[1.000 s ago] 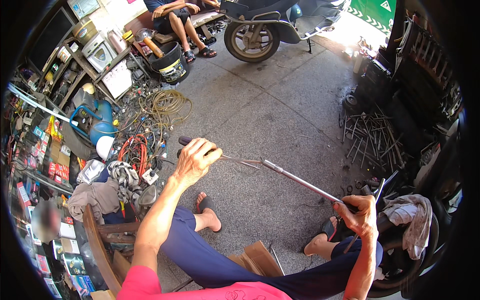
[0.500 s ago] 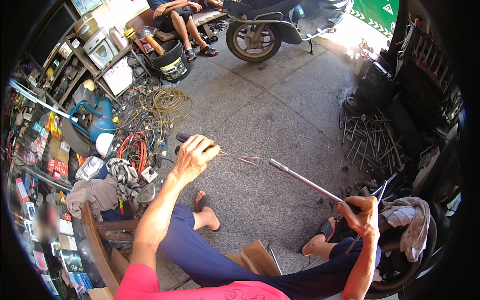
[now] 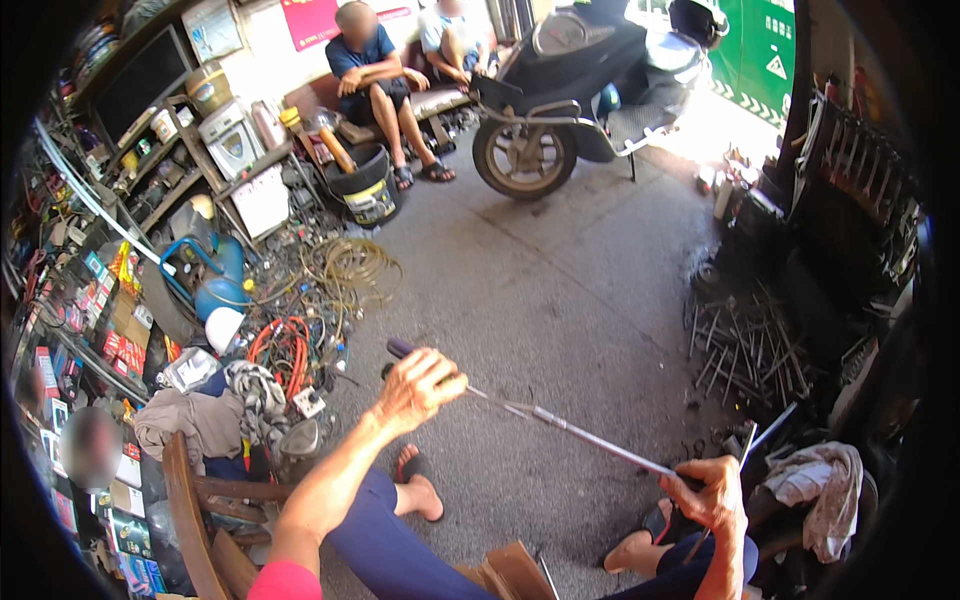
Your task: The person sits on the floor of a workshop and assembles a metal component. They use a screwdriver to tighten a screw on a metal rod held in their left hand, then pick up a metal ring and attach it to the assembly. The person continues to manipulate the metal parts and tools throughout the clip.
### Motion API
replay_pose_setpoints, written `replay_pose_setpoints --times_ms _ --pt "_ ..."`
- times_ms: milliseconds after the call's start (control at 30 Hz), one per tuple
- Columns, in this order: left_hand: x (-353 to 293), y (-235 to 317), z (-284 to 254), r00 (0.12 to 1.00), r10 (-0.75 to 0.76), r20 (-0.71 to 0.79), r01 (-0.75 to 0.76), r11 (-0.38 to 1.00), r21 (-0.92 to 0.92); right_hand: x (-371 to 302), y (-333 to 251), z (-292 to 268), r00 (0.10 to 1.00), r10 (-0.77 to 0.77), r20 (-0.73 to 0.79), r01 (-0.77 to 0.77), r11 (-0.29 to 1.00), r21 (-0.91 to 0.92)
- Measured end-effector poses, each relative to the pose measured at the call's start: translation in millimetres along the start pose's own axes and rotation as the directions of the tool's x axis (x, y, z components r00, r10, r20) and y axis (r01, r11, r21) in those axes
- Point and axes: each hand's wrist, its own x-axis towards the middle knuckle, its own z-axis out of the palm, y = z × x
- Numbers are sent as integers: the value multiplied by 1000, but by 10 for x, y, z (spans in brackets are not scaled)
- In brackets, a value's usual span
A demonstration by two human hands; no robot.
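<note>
Over the middle of the floor, my left hand (image 3: 420, 385) is closed around a dark-handled tool (image 3: 399, 347) with a thin metal shaft, like a screwdriver. A second dark handle end shows beneath that fist. My right hand (image 3: 710, 490) grips a long silver metal rod (image 3: 605, 441), which points up and to the left. The tips of the shaft and the rod meet or overlap between my hands; I cannot tell whether they touch. Another long metal bar (image 3: 747, 445) sticks up by my right hand, and whether that hand holds it is unclear.
Ahead stands a scooter (image 3: 560, 110), with two people seated behind it. Cables and a hose coil (image 3: 355, 265) lie left, near a black bucket (image 3: 362, 190). Loose metal rods (image 3: 745, 350) are heaped right. A rag (image 3: 815, 495) hangs by my right knee; cardboard (image 3: 515, 570) lies between my legs.
My left hand has moved right and the rod's tip has dropped, so the tool ends have come together. The view has tilted up, showing more of the seated people and scooter.
</note>
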Motion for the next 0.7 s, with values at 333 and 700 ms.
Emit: replay_pose_setpoints --times_ms 333,700 --pt "-64 132 101 994 56 97 -58 998 19 -46 60 14 999 -42 15 43 996 -81" --pt "-36 154 41 998 9 62 -9 1000 -7 -20 170 95 991 -104 -90 92 987 -130"
